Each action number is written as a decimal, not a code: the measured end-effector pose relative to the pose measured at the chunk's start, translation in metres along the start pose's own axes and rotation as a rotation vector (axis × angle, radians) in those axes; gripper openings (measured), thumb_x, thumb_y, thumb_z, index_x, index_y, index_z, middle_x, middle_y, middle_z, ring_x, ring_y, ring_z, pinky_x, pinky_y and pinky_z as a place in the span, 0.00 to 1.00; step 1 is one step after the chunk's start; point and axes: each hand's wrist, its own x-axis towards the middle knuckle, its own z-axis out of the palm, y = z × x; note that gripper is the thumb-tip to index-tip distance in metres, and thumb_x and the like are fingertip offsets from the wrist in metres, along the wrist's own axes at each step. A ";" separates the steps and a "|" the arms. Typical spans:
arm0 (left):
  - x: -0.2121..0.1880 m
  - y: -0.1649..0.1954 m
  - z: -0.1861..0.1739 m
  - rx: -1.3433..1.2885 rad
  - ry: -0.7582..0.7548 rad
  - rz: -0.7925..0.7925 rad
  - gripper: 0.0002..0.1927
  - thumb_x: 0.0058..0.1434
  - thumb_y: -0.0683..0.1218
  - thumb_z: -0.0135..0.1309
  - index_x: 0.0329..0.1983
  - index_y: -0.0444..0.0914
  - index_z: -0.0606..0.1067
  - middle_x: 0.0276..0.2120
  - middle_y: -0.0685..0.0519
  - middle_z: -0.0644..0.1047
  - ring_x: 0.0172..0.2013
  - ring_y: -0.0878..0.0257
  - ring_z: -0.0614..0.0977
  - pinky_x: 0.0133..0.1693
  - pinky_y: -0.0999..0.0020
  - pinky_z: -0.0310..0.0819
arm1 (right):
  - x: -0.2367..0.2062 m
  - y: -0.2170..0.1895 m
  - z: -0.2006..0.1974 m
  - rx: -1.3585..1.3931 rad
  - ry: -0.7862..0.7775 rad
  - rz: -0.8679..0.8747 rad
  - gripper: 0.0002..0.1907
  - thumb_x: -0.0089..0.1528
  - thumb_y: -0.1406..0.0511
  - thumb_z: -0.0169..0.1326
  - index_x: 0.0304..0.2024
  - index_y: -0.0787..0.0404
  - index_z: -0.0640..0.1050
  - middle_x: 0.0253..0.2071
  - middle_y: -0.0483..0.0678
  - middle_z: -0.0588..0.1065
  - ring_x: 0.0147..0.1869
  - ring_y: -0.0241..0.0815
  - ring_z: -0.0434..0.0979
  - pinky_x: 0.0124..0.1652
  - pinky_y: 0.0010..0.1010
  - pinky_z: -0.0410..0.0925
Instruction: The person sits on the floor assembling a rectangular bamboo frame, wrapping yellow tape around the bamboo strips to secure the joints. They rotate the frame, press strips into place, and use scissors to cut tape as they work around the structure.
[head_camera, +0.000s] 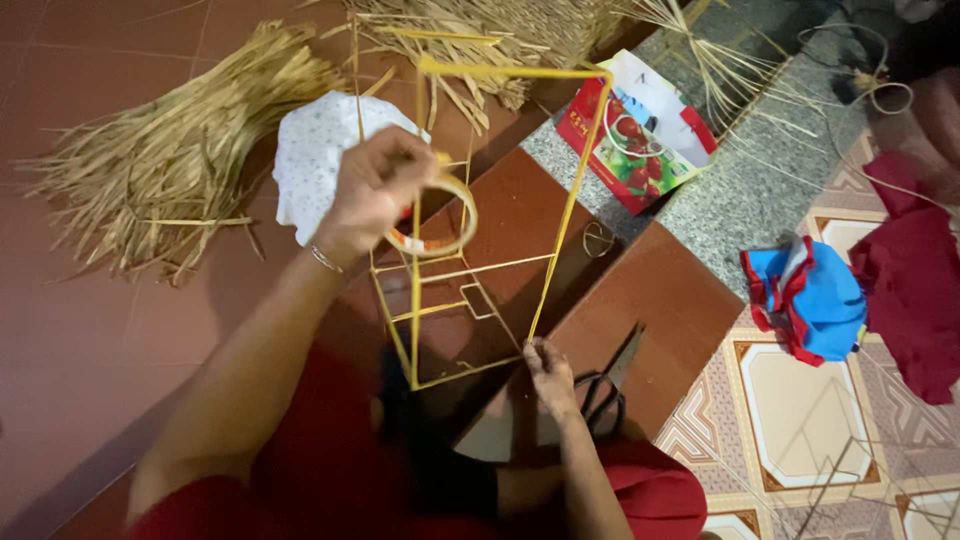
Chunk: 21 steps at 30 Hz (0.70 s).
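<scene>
Both hands on a yellow stick frame

Centrally in the frame stands a box-shaped frame of thin yellow sticks (480, 230), rising from lower centre toward the top. The left hand (375, 190), left of centre, has its fingers closed around a roll of clear tape with an orange core (440, 225), held against the frame's left side. The right hand (548, 375), lower centre, pinches the frame's bottom corner, fingertips together on a stick. Black-handled scissors (610, 380) lie just beside that hand. A bundle of dry straw (170, 160) fills the upper left; a red and white paper bag (640, 130) lies upper right.
</scene>
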 end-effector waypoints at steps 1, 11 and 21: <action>0.005 -0.001 -0.009 0.008 0.084 -0.032 0.03 0.65 0.39 0.58 0.40 0.38 0.76 0.34 0.57 0.80 0.36 0.71 0.80 0.39 0.75 0.75 | -0.002 0.005 0.003 0.140 -0.006 -0.082 0.10 0.70 0.62 0.55 0.50 0.60 0.78 0.41 0.45 0.79 0.48 0.36 0.76 0.48 0.28 0.70; 0.054 -0.031 -0.076 -0.093 0.358 0.038 0.04 0.64 0.39 0.61 0.37 0.38 0.76 0.27 0.57 0.76 0.25 0.70 0.74 0.29 0.75 0.66 | -0.012 -0.019 0.018 0.768 0.035 -0.111 0.03 0.68 0.66 0.51 0.44 0.58 0.73 0.35 0.38 0.72 0.38 0.30 0.71 0.41 0.22 0.68; 0.050 -0.056 -0.108 0.106 0.398 -0.332 0.07 0.58 0.40 0.63 0.35 0.32 0.78 0.27 0.50 0.79 0.25 0.64 0.79 0.29 0.70 0.76 | 0.039 -0.043 0.006 0.691 0.127 -0.082 0.06 0.68 0.65 0.54 0.45 0.61 0.79 0.26 0.39 0.71 0.24 0.25 0.60 0.23 0.18 0.53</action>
